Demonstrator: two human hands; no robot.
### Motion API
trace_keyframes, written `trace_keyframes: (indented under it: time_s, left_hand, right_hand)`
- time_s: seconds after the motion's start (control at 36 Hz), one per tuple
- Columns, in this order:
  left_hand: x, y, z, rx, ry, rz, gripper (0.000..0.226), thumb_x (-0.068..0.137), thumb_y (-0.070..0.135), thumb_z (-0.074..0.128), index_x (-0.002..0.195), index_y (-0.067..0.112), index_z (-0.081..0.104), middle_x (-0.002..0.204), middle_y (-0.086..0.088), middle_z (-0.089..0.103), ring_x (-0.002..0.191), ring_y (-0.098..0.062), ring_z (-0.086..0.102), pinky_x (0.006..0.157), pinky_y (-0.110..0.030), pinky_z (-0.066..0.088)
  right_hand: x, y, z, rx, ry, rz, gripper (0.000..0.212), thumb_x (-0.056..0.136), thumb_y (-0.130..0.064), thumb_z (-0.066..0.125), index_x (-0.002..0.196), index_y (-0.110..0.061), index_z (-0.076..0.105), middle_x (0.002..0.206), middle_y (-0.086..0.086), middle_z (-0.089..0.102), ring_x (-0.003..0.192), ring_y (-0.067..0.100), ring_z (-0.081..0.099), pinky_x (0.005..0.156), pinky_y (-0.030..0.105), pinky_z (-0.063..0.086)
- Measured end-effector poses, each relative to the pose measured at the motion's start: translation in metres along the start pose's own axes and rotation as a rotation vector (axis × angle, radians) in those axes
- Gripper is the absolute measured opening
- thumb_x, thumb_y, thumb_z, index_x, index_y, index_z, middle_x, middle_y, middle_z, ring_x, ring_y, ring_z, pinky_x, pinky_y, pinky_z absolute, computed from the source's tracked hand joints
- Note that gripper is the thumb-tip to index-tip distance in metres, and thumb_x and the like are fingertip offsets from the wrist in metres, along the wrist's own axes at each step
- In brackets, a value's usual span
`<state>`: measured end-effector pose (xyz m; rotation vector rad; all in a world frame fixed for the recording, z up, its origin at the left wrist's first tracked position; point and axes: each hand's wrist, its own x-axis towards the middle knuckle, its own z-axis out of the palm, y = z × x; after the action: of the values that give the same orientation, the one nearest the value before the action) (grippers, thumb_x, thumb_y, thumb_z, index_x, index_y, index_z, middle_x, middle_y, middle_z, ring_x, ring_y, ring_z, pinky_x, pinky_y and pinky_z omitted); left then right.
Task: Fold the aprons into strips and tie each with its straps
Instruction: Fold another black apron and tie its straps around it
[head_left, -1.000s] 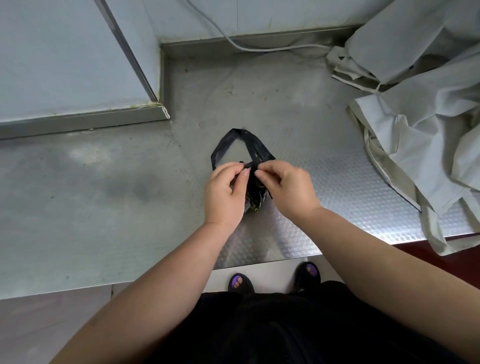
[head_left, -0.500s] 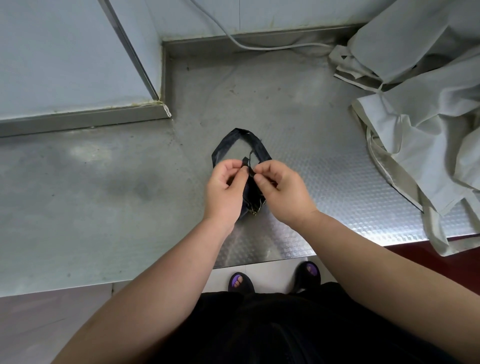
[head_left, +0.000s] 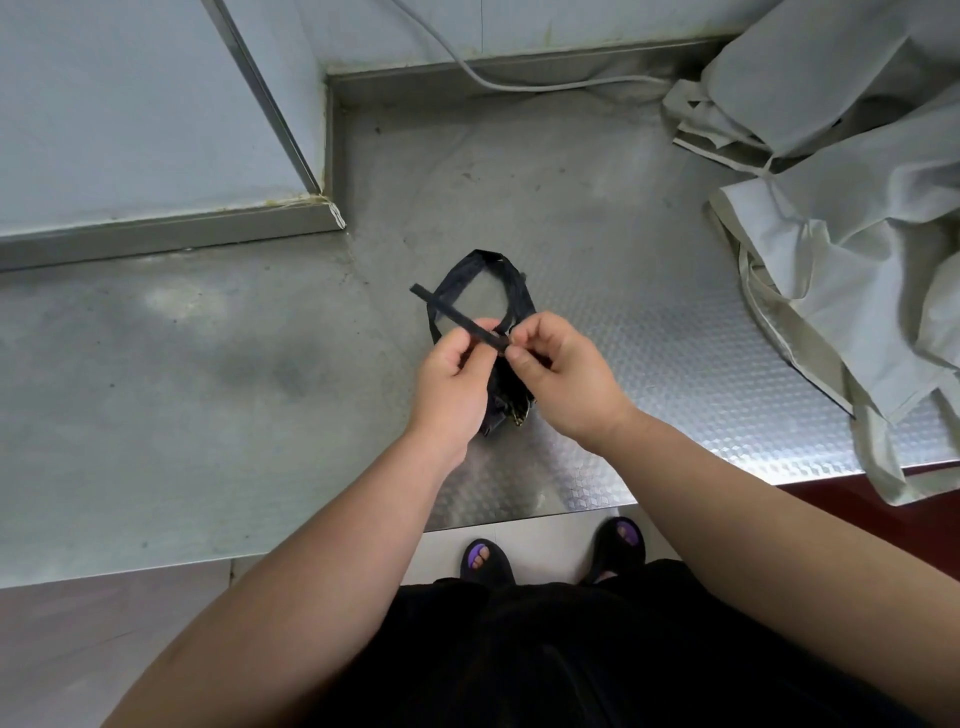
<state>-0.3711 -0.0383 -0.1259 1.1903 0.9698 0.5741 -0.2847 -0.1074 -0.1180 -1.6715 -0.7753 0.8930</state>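
A dark apron folded into a narrow bundle (head_left: 506, 402) lies on the steel table (head_left: 208, 405), mostly hidden under my hands. Its neck loop (head_left: 511, 283) spreads out on the far side. A thin black strap (head_left: 449, 313) sticks out up and to the left. My left hand (head_left: 454, 387) pinches this strap between thumb and fingers. My right hand (head_left: 563, 382) pinches the strap's other part at the knot point, fingertips almost touching the left hand.
A heap of pale grey aprons (head_left: 841, 218) covers the table's right side and hangs over its front edge. A white cable (head_left: 498, 83) runs along the back wall. A raised steel ledge (head_left: 166, 228) bounds the left rear. My feet in sandals (head_left: 485, 561) show below.
A strap end has been drawn out and now points up-left from between my hands. Both hands stayed over the bundle, fingers shifting on the strap.
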Motion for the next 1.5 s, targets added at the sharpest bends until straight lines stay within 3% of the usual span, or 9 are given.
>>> trace_keyframes:
  time_s: [0.19, 0.36, 0.58, 0.72, 0.81, 0.92, 1.25, 1.36, 1.5]
  left_hand:
    - [-0.007, 0.007, -0.007, 0.043, -0.153, 0.048, 0.019, 0.090, 0.006, 0.059, 0.090, 0.021, 0.070, 0.089, 0.016, 0.068, 0.079, 0.007, 0.060, 0.067, -0.009, 0.044]
    - [-0.006, 0.005, -0.007, 0.034, -0.061, 0.028, 0.018, 0.091, 0.012, 0.060, 0.075, 0.016, 0.068, 0.071, 0.012, 0.064, 0.063, 0.005, 0.053, 0.055, -0.010, 0.039]
    - [0.003, -0.007, -0.011, -0.125, -0.133, -0.125, 0.033, 0.093, 0.008, 0.055, 0.070, 0.023, 0.072, 0.081, 0.017, 0.069, 0.081, -0.004, 0.057, 0.060, -0.019, 0.036]
    - [0.006, -0.004, -0.012, 0.211, -0.216, 0.053, 0.027, 0.094, 0.010, 0.055, 0.071, 0.024, 0.061, 0.070, 0.000, 0.054, 0.061, -0.005, 0.043, 0.052, -0.016, 0.036]
    - [0.012, -0.002, -0.017, 0.424, -0.294, 0.236, 0.020, 0.094, 0.010, 0.054, 0.076, 0.018, 0.059, 0.075, 0.001, 0.058, 0.066, 0.002, 0.048, 0.064, -0.014, 0.040]
    - [0.018, 0.001, -0.023, 0.511, -0.393, 0.308, 0.029, 0.094, 0.007, 0.052, 0.083, 0.033, 0.061, 0.092, 0.004, 0.063, 0.085, -0.001, 0.057, 0.080, -0.012, 0.041]
    - [0.012, -0.005, -0.016, 0.313, -0.300, 0.271, 0.022, 0.092, 0.014, 0.057, 0.085, 0.033, 0.066, 0.093, 0.007, 0.068, 0.093, -0.003, 0.062, 0.089, -0.019, 0.045]
    - [0.007, -0.005, -0.009, 0.281, -0.238, 0.296, 0.021, 0.090, 0.013, 0.060, 0.087, 0.032, 0.068, 0.090, 0.014, 0.065, 0.089, 0.004, 0.061, 0.084, -0.012, 0.044]
    - [-0.001, -0.009, -0.005, 0.288, -0.118, 0.290, 0.027, 0.087, 0.012, 0.066, 0.084, 0.039, 0.066, 0.095, 0.009, 0.058, 0.088, 0.010, 0.057, 0.084, -0.006, 0.040]
  right_hand:
    - [0.006, -0.003, -0.001, 0.015, 0.111, 0.096, 0.025, 0.093, -0.008, 0.054, 0.080, -0.024, 0.039, 0.079, 0.000, 0.060, 0.072, 0.010, 0.054, 0.068, 0.017, 0.044]
    - [0.005, -0.003, -0.007, -0.023, 0.040, 0.105, 0.024, 0.093, -0.012, 0.054, 0.079, -0.024, 0.038, 0.068, -0.006, 0.054, 0.045, -0.004, 0.042, 0.047, 0.010, 0.033]
    - [0.013, -0.001, -0.011, -0.021, -0.032, 0.182, 0.016, 0.097, -0.012, 0.048, 0.085, -0.018, 0.057, 0.082, 0.000, 0.065, 0.080, 0.017, 0.061, 0.077, 0.030, 0.049]
    - [0.013, -0.002, -0.019, 0.011, -0.022, 0.195, 0.022, 0.096, -0.020, 0.054, 0.079, -0.010, 0.063, 0.066, -0.004, 0.060, 0.062, 0.009, 0.055, 0.063, 0.022, 0.046]
    - [0.012, -0.004, -0.023, 0.036, -0.108, 0.179, 0.011, 0.088, -0.017, 0.064, 0.080, -0.012, 0.059, 0.073, 0.002, 0.061, 0.068, 0.010, 0.056, 0.068, 0.020, 0.047]
    - [0.013, -0.009, -0.030, -0.060, -0.231, 0.181, 0.016, 0.081, -0.013, 0.072, 0.082, -0.016, 0.056, 0.068, -0.004, 0.059, 0.061, 0.005, 0.054, 0.065, 0.016, 0.044]
    - [0.019, -0.014, -0.031, -0.526, -0.244, 0.093, 0.009, 0.089, -0.020, 0.064, 0.083, -0.018, 0.057, 0.058, -0.009, 0.052, 0.044, -0.004, 0.048, 0.048, 0.008, 0.035]
    - [0.017, -0.015, -0.033, -0.392, -0.232, 0.183, 0.008, 0.092, -0.014, 0.058, 0.086, -0.019, 0.060, 0.065, -0.006, 0.062, 0.052, -0.005, 0.054, 0.051, 0.006, 0.039]
    - [0.012, -0.009, -0.029, 0.265, -0.090, 0.323, 0.028, 0.088, 0.016, 0.047, 0.087, -0.007, 0.063, 0.082, 0.007, 0.064, 0.078, 0.014, 0.061, 0.081, 0.020, 0.051]
